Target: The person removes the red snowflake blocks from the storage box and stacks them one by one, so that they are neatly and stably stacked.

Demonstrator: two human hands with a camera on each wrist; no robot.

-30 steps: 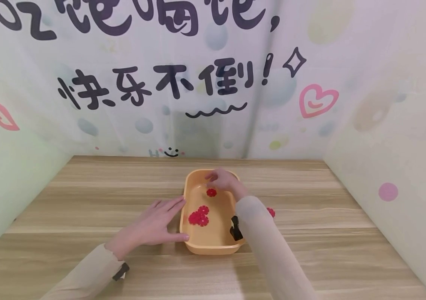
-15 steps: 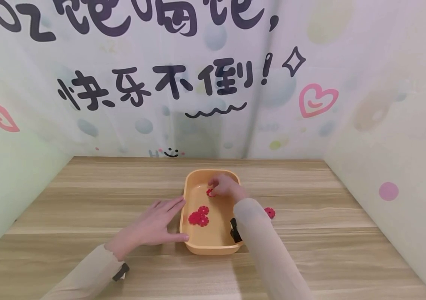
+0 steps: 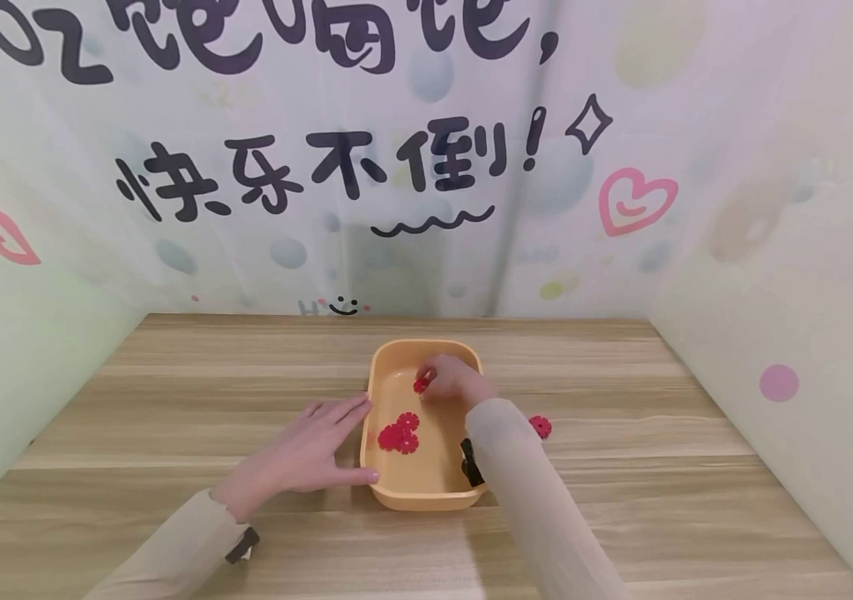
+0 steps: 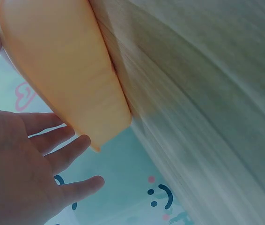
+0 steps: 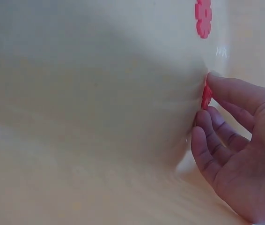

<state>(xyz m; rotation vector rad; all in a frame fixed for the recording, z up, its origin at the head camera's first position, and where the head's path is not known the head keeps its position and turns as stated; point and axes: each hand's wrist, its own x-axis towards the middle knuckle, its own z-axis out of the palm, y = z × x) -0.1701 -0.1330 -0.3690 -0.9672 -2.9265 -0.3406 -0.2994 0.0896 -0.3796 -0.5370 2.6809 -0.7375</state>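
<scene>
An orange plastic bin (image 3: 434, 502) stands on the table. My left hand (image 3: 317, 446) touches its left rim with spread, straight fingers; in the left wrist view the fingertips (image 4: 83, 140) lie along the rim. Inside the bin's far end, my right hand (image 3: 454, 377) pinches a red flower-shaped plastic disc (image 5: 207, 97) between thumb and fingers, low at the bin's floor. Several more such red discs (image 3: 398, 435) lie together in the near left part of the bin. Another red disc (image 5: 203, 18) shows on the bin floor in the right wrist view.
One or more red discs (image 3: 541, 427) lie on the table right of the bin, partly behind the right sleeve (image 3: 524, 467). The wood-grain table (image 3: 208, 375) meets a printed cloth wall (image 3: 261, 275) at the back and pale walls at both sides.
My right hand has lowered onto the single red disc at the bin's far end and now pinches it. My left hand has stayed at the left rim.
</scene>
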